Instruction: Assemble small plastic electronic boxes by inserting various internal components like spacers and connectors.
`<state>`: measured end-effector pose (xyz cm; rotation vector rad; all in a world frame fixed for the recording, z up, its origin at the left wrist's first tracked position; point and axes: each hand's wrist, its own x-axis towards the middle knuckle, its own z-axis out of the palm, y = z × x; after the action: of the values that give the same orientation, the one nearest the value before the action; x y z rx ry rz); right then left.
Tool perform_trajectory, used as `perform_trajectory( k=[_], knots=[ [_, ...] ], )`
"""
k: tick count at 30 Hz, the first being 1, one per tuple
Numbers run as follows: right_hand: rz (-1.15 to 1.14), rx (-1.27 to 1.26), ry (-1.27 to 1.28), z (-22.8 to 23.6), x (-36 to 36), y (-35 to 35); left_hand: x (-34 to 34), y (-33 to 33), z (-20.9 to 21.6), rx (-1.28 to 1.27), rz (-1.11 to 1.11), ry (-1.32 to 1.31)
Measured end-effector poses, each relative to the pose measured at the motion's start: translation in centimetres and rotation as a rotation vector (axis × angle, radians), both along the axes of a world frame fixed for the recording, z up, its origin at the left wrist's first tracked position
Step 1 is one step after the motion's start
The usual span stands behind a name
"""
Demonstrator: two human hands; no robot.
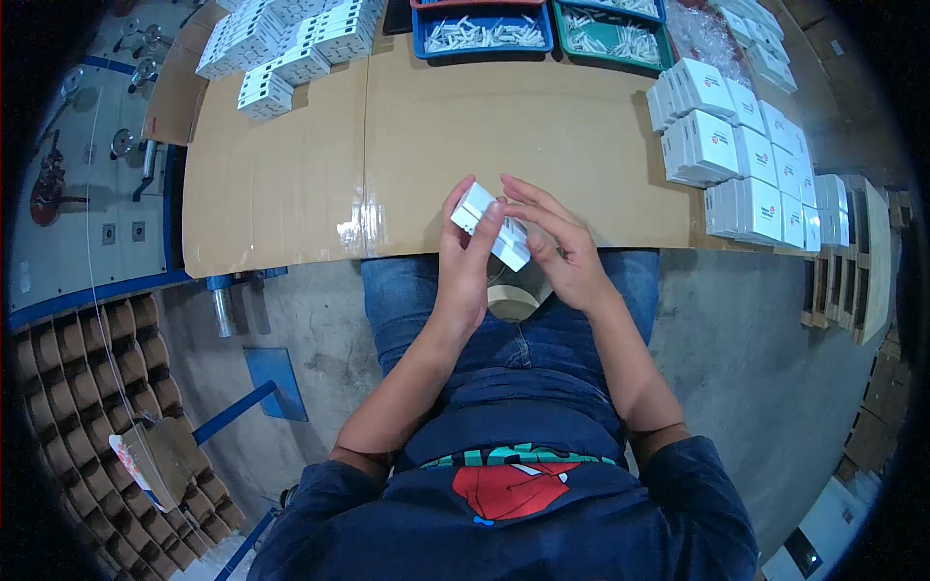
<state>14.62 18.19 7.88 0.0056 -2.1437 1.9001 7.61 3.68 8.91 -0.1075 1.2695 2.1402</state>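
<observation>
Nearest are a dark blue short-sleeved shirt with a red print and blue denim jeans. Between the thighs sits a pale beige, round-edged object, its upper part hidden behind what the hands hold.

Just beyond it, close to the near edge of the table, is a small white, box-shaped, plastic-looking block, raised in the hands and tilted. Its long axis slants from far left to near right. The left hand lies along its left side, thumb pressed on the upper face and fingers wrapped around the far-left end, so the block is pinched between them. The right hand is to the right, its fingers bent and a little parted, reaching left over the far side of the block; its thumb is near the right side. Whether those right fingertips press on it or only hover, I cannot tell. The block therefore lies to the right of the left palm and to the left of the right one, with the left hand nearer to its far-left end and the right hand nearer to its right side.

Beyond spreads a table covered in brown cardboard. On its right are stacked white, square-faced boxes. Farther off, at far left, are rows of white blocks with dark openings; at far centre, a blue plastic bin and a green plastic bin, both holding small white parts
</observation>
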Motion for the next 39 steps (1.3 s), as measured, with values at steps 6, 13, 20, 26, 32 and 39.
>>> perform_trajectory(
  k=[6, 13, 20, 26, 32, 39],
  knots=[
    [-0.065, -0.337, -0.215, 0.4, 0.2, 0.2, 0.1, 0.0, -0.4, -0.167, -0.018, 0.493],
    [0.047, -0.479, -0.256, 1.9, 0.4, -0.3, -0.5, -0.4, -1.9, -0.429, -0.167, 1.054],
    [-0.003, -0.278, -0.16, 1.9, 0.4, -0.2, 0.3, -0.3, -1.2, -0.06, -0.077, 0.625],
    [0.005, 0.237, 0.007, 1.0, 0.5, -0.5, -0.4, -0.4, 1.6, 0.131, -0.371, -0.234],
    [-0.038, 0.257, 0.08, 0.9, -0.3, -1.1, 0.8, 1.1, 3.2, -0.007, -0.228, -0.196],
    [-0.035, 0.297, 0.088, 1.1, 0.0, -1.1, 2.5, 1.5, 3.7, 0.064, -0.14, -0.226]
  ],
)
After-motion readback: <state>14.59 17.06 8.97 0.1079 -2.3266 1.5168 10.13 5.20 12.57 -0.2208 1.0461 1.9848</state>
